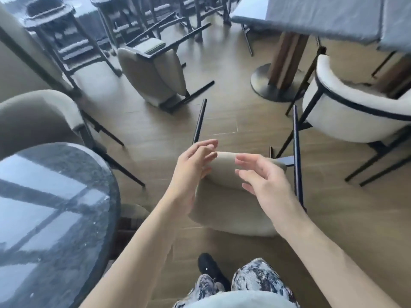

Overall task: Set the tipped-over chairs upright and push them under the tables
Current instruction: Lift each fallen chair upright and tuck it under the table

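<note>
On my far left I see a round dark glass table, with a beige upright chair just behind it. Further back, near the top, a second tipped-over chair lies on the wooden floor, its dark legs sticking out sideways.

Moving toward the middle, my left hand is spread wide, fingers loosely curled, hovering at the left edge of the nearest tipped-over chair; I cannot tell whether the fingertips actually touch the padding. That chair lies on the floor directly in front of me, its beige cushioned back toward me and two black legs pointing up and away.

My right hand is also spread wide, palm turned inward, hanging above the chair's upper right part and holding nothing.

To the right stands a white upright chair with a dark frame, beside a cloth-covered table on a pedestal base.
</note>
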{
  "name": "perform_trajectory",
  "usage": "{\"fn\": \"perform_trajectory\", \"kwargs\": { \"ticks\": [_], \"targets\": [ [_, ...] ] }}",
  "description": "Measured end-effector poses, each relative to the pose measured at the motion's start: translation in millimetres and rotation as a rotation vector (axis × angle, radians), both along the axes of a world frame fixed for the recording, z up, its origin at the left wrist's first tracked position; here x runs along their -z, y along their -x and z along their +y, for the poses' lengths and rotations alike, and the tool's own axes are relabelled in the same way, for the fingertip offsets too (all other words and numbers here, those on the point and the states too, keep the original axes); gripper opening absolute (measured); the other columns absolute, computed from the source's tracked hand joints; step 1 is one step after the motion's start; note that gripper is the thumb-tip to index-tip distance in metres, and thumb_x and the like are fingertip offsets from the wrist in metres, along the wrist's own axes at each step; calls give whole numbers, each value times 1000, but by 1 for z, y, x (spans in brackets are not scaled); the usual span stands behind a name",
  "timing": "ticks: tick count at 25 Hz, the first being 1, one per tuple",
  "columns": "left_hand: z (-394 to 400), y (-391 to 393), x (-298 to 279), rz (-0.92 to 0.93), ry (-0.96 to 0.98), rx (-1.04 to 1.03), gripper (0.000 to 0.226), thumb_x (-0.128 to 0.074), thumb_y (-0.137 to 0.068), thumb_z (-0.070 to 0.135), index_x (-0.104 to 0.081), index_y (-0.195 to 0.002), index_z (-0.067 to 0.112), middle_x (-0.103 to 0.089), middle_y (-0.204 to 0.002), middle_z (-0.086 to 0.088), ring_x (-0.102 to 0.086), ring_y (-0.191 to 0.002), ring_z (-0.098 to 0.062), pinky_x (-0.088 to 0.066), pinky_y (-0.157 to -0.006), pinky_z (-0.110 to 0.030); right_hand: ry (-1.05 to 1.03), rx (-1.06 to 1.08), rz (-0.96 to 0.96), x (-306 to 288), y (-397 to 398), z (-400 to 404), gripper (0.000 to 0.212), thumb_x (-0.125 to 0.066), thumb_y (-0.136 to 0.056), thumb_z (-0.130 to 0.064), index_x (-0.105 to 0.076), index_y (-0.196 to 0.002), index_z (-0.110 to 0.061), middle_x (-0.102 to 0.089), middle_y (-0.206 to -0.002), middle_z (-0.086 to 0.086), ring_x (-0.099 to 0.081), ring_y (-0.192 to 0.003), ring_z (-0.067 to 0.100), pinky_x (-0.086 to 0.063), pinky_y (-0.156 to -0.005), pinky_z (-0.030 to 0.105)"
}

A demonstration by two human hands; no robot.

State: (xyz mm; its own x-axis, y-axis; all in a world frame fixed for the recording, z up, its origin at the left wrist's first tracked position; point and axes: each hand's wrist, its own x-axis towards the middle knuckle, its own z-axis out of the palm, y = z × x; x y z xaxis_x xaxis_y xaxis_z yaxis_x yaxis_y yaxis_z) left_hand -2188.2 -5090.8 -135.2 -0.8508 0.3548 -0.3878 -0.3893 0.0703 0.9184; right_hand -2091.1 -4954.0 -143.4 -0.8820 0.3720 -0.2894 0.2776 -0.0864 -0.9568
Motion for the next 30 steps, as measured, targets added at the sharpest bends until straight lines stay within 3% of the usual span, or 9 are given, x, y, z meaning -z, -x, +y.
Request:
{"fn": "perform_trajectory", "kwargs": {
  "ticks": [6, 9, 14, 19, 23, 30],
  "targets": [
    [53, -31, 72, -466, -109, 64, 23, -57, -95, 31, -71, -113, 25, -72, -122, 6, -69, -111, -13, -50, -94, -32, 213, 251, -223, 48, -69, 41, 24, -60, -96, -15, -70, -111, -31, -73, -114, -9, -71, -102, 7, -51, -100, 40],
    [61, -39, 99, -524, -163, 2, 22, -53, -98, 33, -69, -111, 25, -71, -125, 3, -70, -111, -14, -49, -96, -34, 293, 283, -270, 71, -76, 51, 21, -61, -97, -20, -68, -114, -27, -72, -116, -6, -71, -102, 9, -52, -100, 41],
    [57, -51, 162, -561, -242, -93, 34, -58, -93, 36, -64, -124, 23, -71, -126, 2, -68, -115, -16, -48, -97, -36, 330, 304, -264, 130, -76, 60, 25, -62, -97, -25, -66, -121, -24, -71, -119, -5, -71, -104, 8, -53, -96, 36],
    [61, -76, 271, -693, -254, -264, 38, -67, -85, 37, -65, -120, 21, -73, -120, 1, -71, -109, -15, -50, -92, -35, 386, 308, -354, 238, -99, 62, 25, -62, -96, -27, -66, -120, -25, -72, -118, -4, -71, -103, 8, -54, -96, 37],
    [60, -98, 365, -799, -157, -381, 32, -69, -89, 36, -65, -118, 23, -77, -109, 5, -72, -101, -10, -51, -83, -30, 590, 434, -402, 336, -99, 63, 27, -63, -96, -28, -65, -120, -16, -73, -118, 5, -72, -105, 17, -54, -96, 40],
    [53, -89, 503, -855, -125, -347, 36, -74, -86, 40, -67, -115, 20, -77, -108, 3, -74, -101, -16, -54, -91, -37, 768, 555, -480, 492, -81, 44, 49, -75, -84, -40, -61, -126, -17, -68, -121, 9, -73, -101, 17, -57, -87, 35]
  ]
}}
